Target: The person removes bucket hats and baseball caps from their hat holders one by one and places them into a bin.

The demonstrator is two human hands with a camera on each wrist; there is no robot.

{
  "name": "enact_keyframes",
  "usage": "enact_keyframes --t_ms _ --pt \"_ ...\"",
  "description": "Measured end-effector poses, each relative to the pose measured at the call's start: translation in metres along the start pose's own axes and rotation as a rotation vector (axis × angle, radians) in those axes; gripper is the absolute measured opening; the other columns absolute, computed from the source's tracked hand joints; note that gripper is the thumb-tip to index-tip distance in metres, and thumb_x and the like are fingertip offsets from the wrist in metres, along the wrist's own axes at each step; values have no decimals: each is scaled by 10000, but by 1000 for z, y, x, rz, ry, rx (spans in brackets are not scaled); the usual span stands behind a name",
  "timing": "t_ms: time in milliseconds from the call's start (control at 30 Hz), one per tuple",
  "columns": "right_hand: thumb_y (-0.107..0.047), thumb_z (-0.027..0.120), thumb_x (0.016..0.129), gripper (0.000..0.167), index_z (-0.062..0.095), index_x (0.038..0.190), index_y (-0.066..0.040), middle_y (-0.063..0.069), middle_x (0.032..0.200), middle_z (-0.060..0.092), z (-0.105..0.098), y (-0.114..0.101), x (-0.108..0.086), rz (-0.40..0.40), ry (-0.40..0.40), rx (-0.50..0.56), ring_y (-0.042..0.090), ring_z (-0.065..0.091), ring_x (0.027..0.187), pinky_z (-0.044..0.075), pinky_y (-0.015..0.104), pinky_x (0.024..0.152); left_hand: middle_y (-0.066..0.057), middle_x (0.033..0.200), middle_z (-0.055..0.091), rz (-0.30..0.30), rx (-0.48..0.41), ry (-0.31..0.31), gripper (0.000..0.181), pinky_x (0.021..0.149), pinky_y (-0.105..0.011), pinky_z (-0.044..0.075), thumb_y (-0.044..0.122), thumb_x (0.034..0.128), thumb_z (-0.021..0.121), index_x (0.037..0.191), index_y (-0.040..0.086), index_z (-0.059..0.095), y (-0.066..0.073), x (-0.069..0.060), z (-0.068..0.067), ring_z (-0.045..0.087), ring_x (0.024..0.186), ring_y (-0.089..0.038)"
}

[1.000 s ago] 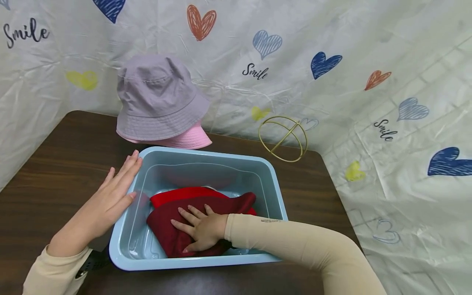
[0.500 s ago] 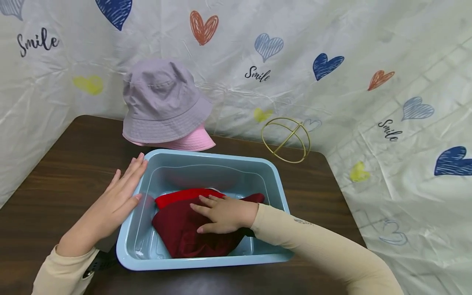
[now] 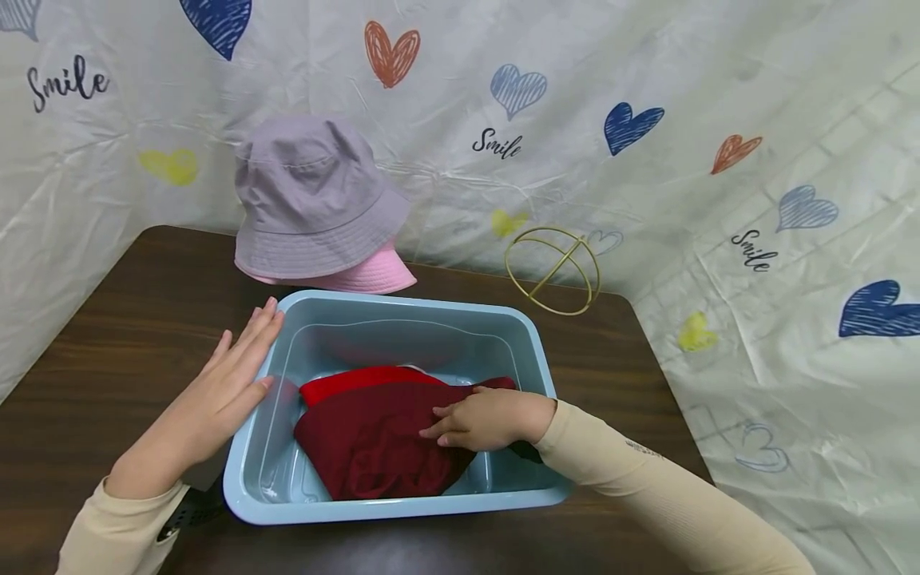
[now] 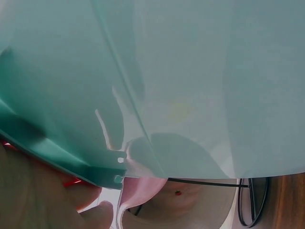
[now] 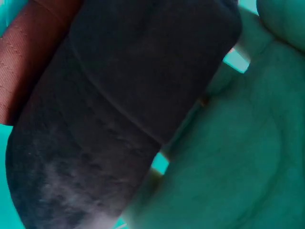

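One hand (image 3: pixel 492 419) — right — shifted rightward over maroon cloth (image 3: pixel 381 443).

Place: some indoor corner, tbh can't tell if it's a home or a little studio nook
Crinkly white sheet with printed hearts and "Smile" lettering (image 3: pixel 446 96): hangs behind and off to the right, makes it look like a dressed-up backdrop
Dark brown wood-grain table (image 3: pixel 108 335): pushed up near that sheet, rounded back corners, pretty ordinary furniture
Everyday stuff: grey-lilac fabric bucket hat (image 3: pixel 316 192), pink fabric bucket hat (image 3: pixel 377 271), gold wire hoop stand (image 3: pixel 557 267), light blue plastic tub (image 3: pixel 402 339)
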State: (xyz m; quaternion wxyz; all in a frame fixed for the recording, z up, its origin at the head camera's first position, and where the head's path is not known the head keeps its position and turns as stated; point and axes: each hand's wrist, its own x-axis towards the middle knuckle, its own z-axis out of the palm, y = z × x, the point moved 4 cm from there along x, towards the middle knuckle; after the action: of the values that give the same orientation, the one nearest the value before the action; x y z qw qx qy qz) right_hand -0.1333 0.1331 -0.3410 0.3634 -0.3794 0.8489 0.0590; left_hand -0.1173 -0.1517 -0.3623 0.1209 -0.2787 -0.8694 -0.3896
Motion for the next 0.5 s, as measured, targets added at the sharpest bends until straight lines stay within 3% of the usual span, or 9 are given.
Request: enact_keyframes --t_ms 67,167,233,267,300,367,433,500 --pt "-267 509 974 347 592 1305 -204 3 1345 538 2 1 1 -12 -5 -1 115 442 1282 338 374 1051 -130 1571 94 1 -1 -2 702 1069 -617 -55 134 911 503 1516 82 151 0 0 0 63 1425 -356" --pt "-268 542 958 226 714 1042 -149 -8 1017 697 3 3 4 -11 -14 11 85 605 996 444 222 853 -120 1573 89 4 1 -4 700 1072 -611 -54 133 914 503 1517 84 150 0 0 0 59 1427 -351" --pt "-283 550 953 222 707 881 -143 -3 818 673 3 5 6 3 -23 24 76 579 813 430 199 722 -118 1574 87 4 4 -2 697 1075 -607 -54 136 917 501 1517 86 150 0 0 0 57 1428 -343" --pt "-293 554 950 228 701 849 -151 -13 817 671 3 5 6 16 -31 31 71 552 769 414 205 683 -115 1575 86 4 5 -2 695 1075 -605 -54 138 918 499 1517 86 150 0 0 0 58 1428 -344" --pt "-297 550 951 239 708 862 -143 -4 834 676 4 5 7 23 -47 30 76 555 776 413 211 684 -113 1575 83 4 5 -2 693 1076 -603 -55 138 920 497 1517 86 149 -1 -1 0 54 1430 -334" --pt "-312 543 953 259 734 997 -142 2 1083 682 6 5 7 40 -84 6 72 590 945 435 211 758 -108 1576 78 6 6 -1 694 1078 -600 -54 132 920 495 1517 83 146 -1 -1 0 50 1432 -324" --pt "-332 542 950 294 709 1132 -172 2 1321 560 8 5 7 51 -126 -34 91 527 1165 429 224 881 -93 1579 71 5 3 -1 697 1081 -596 -50 120 917 497 1517 84 146 -1 -1 0 41 1436 -301" --pt "-342 532 952 327 670 1208 -193 -5 1422 451 11 4 7 56 -171 -68 118 402 1310 368 255 1002 -86 1580 66 5 1 0 702 1081 -595 -49 107 912 500 1517 83 145 -1 -1 0 33 1438 -283"
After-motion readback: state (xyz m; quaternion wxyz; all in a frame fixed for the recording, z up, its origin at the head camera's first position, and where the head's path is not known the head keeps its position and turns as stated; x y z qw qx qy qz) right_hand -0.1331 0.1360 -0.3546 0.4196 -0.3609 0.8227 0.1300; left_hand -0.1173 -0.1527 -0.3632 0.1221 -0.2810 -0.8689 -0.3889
